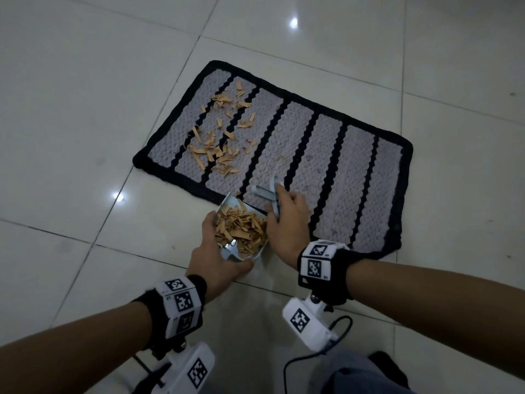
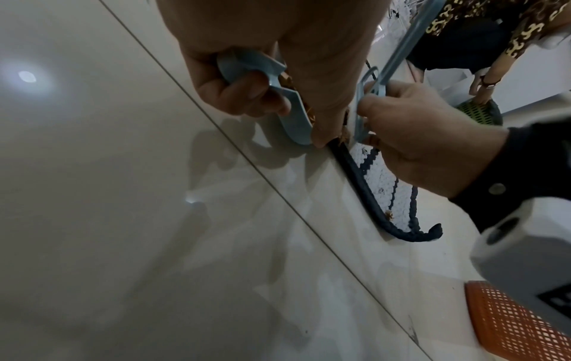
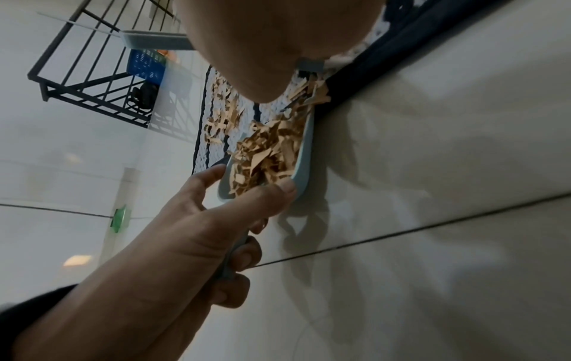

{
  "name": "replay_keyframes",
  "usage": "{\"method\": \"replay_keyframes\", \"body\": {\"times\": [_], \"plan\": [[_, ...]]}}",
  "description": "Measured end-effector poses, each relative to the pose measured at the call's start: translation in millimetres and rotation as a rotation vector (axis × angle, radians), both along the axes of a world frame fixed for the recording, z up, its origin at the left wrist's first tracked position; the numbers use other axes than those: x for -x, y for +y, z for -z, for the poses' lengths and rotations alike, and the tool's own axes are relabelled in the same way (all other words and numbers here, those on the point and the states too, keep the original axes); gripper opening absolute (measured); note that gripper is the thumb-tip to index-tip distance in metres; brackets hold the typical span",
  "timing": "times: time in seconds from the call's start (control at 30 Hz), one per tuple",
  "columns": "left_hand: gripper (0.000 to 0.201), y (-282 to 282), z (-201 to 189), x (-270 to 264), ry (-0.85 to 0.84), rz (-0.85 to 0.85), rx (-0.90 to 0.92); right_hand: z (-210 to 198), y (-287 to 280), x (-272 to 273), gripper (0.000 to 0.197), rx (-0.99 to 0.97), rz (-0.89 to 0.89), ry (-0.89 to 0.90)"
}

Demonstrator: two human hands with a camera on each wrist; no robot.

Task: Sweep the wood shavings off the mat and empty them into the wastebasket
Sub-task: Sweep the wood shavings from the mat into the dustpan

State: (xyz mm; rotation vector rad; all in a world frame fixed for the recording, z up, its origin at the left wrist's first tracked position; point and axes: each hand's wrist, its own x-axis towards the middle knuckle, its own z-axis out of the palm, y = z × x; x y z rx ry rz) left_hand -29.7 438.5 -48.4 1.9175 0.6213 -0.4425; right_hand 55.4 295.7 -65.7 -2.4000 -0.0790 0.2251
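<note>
Both hands work at the mat's near edge as I hold the dustpan by its handle in my left grip, right grip clasping the brush; featherlight shavings scatter easily.
</note>
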Motion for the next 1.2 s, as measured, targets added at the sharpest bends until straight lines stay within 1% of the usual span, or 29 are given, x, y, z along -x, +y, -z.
{"method": "replay_keyframes", "body": {"times": [0.23, 0.37, 0.43, 0.53, 0.6, 0.67, 0.73, 0.8, 0.9, 0.97, 1.03, 1.1, 1.17, 1.2], "plan": [[0.115, -5, 4, -1, -0.001, -0.014, -0.012, -4, 25, -12, 0.053, 0.046, -0.047, -0.009], [0.115, -7, 6, -1, -0.006, -0.038, 0.002, -3, 22, -11, 0.049, -0.009, -0.146, -0.008], [0.116, -8, 6, -1, -0.01, -0.048, 0.006, -7, 17, -11, 0.044, -0.049, -0.157, -0.012], [0.117, -9, 7, -1, -0.008, -0.053, 0.013, -15, 0, -24, 0.031, -0.14, -0.104, -0.011], [0.117, -8, 6, -1, -0.008, -0.055, 0.025, -20, -17, -41, 0.029, -0.193, -0.012, 0.018], [0.117, -7, 5, -1, -0.012, -0.054, 0.04, -22, -37, -57, 0.026, -0.207, 0.052, 0.057], [0.117, -7, 4, -1, -0.012, -0.05, 0.044, -19, -54, -67, 0.024, -0.188, 0.075, 0.092], [0.117, -8, 4, -1, -0.011, -0.051, 0.043, -16, -65, -71, 0.028, -0.204, 0.089, 0.138], [0.117, -9, 2, -2, -0.018, -0.054, 0.033, -18, -73, -72, 0.055, -0.324, 0.083, 0.243], [0.116, -9, 2, -2, -0.023, -0.054, 0.028, -23, -74, -70, 0.063, -0.381, 0.051, 0.322], [0.115, -10, 0, -2, -0.029, -0.054, 0.021, -27, -74, -68, 0.067, -0.374, -0.006, 0.373], [0.114, -11, -2, -3, -0.032, -0.053, 0.017, -27, -72, -64, 0.066, -0.295, -0.071, 0.353], [0.112, -12, -4, -4, -0.03, -0.052, 0.011, -27, -66, -56, 0.058, -0.211, -0.169, 0.292], [0.112, -13, -4, -4, -0.028, -0.049, 0.003, -26, -62, -52, 0.051, -0.193, -0.216, 0.269]]}}
